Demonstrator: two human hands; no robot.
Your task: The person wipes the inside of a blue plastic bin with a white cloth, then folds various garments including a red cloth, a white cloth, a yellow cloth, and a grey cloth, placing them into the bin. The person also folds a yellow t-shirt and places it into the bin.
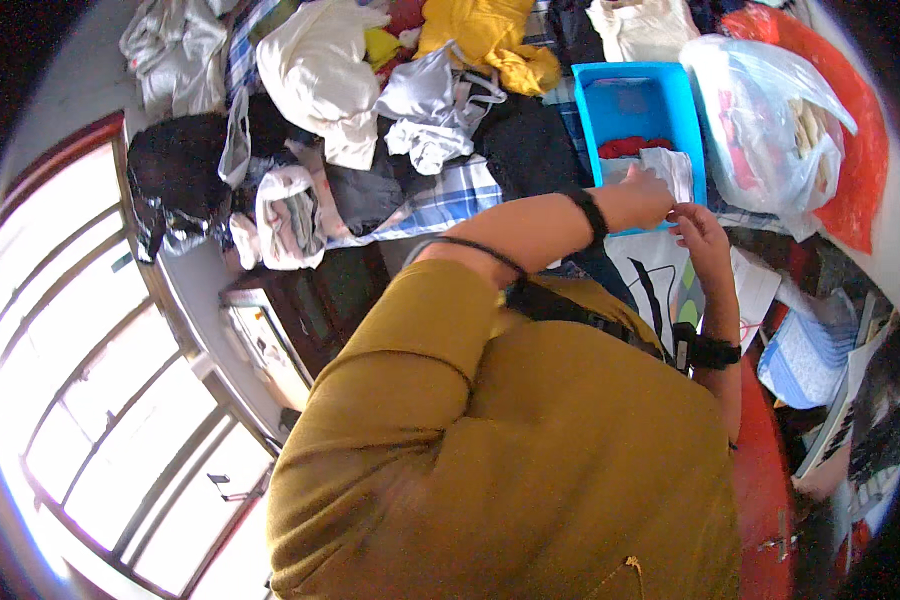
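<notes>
Pale cloth (675, 175) is lying folded inside the blue box (645, 105), toward its near end, with a red cloth (622, 147) sitting just beyond it. The left hand (650, 198) is reaching over the near part of the box, its fingers bent beside the pale cloth; whether they are gripping it, I cannot tell. The right hand (705, 240) is standing at the box's near right corner, fingers loosely curled and partly open, its tips close to the left hand; whether anything thin is resting between them is not showing. For neat handling, one hand would best be steadying the fold while the other is squaring its edge against the box wall, pressing lightly so that the layers are staying flat and the red cloth is not bunching. To the right, a clear bag (770, 150) is bulging beside the box, with a red bag (860, 170) spreading behind it. To the left, dark cloth (530, 150), a grey garment (425, 95), a yellow cloth (480, 35) and a white garment (320, 70) are lying loosely, with a checked sheet (465, 195) showing underneath. Farther left, a black bag (180, 170) is slumping near the edge. Below the box, a white-and-green panel (675, 262) is bearing black strokes, but no brand, label or lettering is reading legibly here.
</notes>
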